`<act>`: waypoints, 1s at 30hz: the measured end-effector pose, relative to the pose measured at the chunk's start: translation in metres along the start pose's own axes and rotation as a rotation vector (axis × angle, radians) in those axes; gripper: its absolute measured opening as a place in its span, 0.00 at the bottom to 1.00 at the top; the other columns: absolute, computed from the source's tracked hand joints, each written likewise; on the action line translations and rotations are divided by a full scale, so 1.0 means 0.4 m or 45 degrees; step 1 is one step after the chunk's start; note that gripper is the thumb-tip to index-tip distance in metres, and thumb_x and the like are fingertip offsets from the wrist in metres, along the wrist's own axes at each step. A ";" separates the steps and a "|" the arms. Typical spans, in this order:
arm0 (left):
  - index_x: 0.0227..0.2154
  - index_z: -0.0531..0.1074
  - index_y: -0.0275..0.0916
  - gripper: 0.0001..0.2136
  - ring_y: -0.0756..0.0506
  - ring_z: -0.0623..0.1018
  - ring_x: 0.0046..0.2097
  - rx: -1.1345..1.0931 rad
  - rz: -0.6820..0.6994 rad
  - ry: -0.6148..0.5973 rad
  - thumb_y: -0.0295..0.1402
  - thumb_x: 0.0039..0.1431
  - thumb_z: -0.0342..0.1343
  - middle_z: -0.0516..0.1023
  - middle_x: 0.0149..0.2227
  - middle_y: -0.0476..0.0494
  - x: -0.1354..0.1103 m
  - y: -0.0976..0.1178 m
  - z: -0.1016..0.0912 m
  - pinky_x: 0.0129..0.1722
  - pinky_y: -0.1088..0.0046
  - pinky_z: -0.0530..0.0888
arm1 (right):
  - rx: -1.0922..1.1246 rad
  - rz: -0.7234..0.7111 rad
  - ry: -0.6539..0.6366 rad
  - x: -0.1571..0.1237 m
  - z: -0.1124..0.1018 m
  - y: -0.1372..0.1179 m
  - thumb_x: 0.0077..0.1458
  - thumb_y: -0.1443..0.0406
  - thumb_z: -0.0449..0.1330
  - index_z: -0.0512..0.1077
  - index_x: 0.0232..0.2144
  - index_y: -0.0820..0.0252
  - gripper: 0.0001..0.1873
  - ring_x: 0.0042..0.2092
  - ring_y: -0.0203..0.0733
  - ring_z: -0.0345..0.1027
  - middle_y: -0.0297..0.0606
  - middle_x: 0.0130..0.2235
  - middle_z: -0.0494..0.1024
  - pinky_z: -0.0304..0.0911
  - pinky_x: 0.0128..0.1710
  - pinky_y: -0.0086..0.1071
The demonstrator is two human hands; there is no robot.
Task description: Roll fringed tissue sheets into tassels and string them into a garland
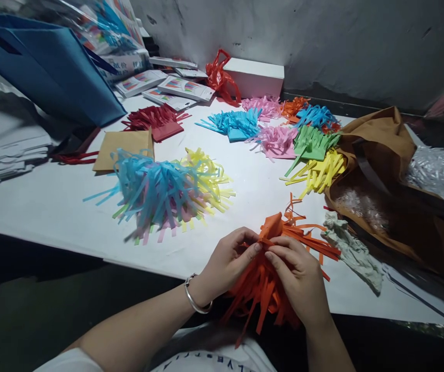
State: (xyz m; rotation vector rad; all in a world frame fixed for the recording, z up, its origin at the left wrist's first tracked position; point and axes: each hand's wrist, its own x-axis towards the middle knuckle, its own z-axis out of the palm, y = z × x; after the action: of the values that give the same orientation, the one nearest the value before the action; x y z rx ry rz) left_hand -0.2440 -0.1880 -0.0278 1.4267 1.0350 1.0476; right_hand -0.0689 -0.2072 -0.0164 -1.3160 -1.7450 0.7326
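An orange tissue-paper tassel (pixel 266 289) hangs over the table's front edge, its cut strips spreading down and to the right. My left hand (pixel 229 263) pinches its folded middle between thumb and fingers. From the other side my right hand (pixel 297 274) grips the same middle, its fingertips almost meeting the left ones. The uncut orange fold (pixel 273 226) sticks up just beyond my fingers. To the left lies a pile of blue, yellow and pink fringed paper (pixel 159 188). Crumpled pale green paper (pixel 351 250) lies right of the orange strips.
Folded fringed bundles in red (pixel 155 123), blue (pixel 233 124), pink (pixel 278 140), green (pixel 317 142) and yellow (pixel 318 173) lie farther back. A brown bag (pixel 380 129) stands at right, a blue bag (pixel 51 67) at left. Flat packets (pixel 186 88) and a white box (pixel 255 77) are by the wall.
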 end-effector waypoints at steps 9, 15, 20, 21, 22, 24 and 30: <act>0.36 0.73 0.36 0.10 0.47 0.74 0.37 -0.001 -0.023 -0.018 0.38 0.66 0.55 0.76 0.35 0.44 0.005 0.007 0.004 0.38 0.72 0.70 | -0.035 0.062 0.018 -0.001 -0.003 0.006 0.60 0.64 0.62 0.79 0.34 0.51 0.05 0.46 0.41 0.70 0.34 0.43 0.76 0.64 0.47 0.35; 0.37 0.73 0.36 0.10 0.47 0.74 0.37 0.005 -0.030 -0.021 0.38 0.66 0.55 0.76 0.35 0.44 0.002 0.004 0.004 0.38 0.72 0.70 | 0.048 0.110 -0.024 0.005 -0.008 0.009 0.62 0.64 0.61 0.79 0.34 0.50 0.07 0.46 0.39 0.71 0.33 0.43 0.77 0.64 0.46 0.32; 0.36 0.73 0.36 0.10 0.47 0.74 0.37 0.005 -0.044 -0.024 0.38 0.65 0.55 0.76 0.35 0.44 0.004 0.005 0.004 0.39 0.71 0.70 | 0.074 0.132 -0.017 0.006 -0.009 0.008 0.59 0.63 0.63 0.80 0.33 0.50 0.05 0.46 0.40 0.71 0.33 0.43 0.77 0.64 0.46 0.32; 0.36 0.73 0.36 0.10 0.47 0.74 0.37 0.002 -0.048 -0.024 0.38 0.65 0.55 0.76 0.35 0.44 0.004 0.007 0.004 0.39 0.71 0.70 | 0.074 0.131 -0.010 0.005 -0.008 0.008 0.59 0.63 0.64 0.80 0.33 0.51 0.04 0.45 0.40 0.71 0.33 0.42 0.77 0.64 0.46 0.32; 0.36 0.73 0.36 0.10 0.47 0.74 0.37 -0.002 -0.053 -0.026 0.38 0.65 0.55 0.76 0.35 0.44 0.004 0.008 0.004 0.39 0.71 0.70 | 0.072 0.130 -0.004 0.005 -0.008 0.008 0.58 0.63 0.64 0.80 0.33 0.51 0.04 0.45 0.40 0.71 0.34 0.42 0.77 0.64 0.46 0.32; 0.36 0.73 0.36 0.09 0.47 0.74 0.38 -0.005 -0.056 -0.025 0.38 0.65 0.55 0.76 0.36 0.44 0.004 0.009 0.004 0.39 0.71 0.71 | 0.065 0.132 -0.001 0.005 -0.008 0.008 0.58 0.63 0.64 0.80 0.33 0.51 0.04 0.45 0.40 0.71 0.34 0.42 0.77 0.64 0.46 0.32; 0.36 0.74 0.36 0.10 0.46 0.74 0.38 0.000 -0.048 -0.025 0.38 0.65 0.55 0.76 0.36 0.44 0.002 0.003 0.003 0.39 0.71 0.71 | 0.079 0.148 -0.016 0.003 -0.009 0.010 0.60 0.64 0.62 0.80 0.32 0.51 0.06 0.45 0.41 0.71 0.34 0.42 0.77 0.65 0.46 0.33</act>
State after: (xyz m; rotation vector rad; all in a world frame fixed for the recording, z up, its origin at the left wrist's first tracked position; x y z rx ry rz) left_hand -0.2424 -0.1876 -0.0267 1.4094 1.0440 1.0045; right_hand -0.0640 -0.2048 -0.0174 -1.3824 -1.6530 0.8551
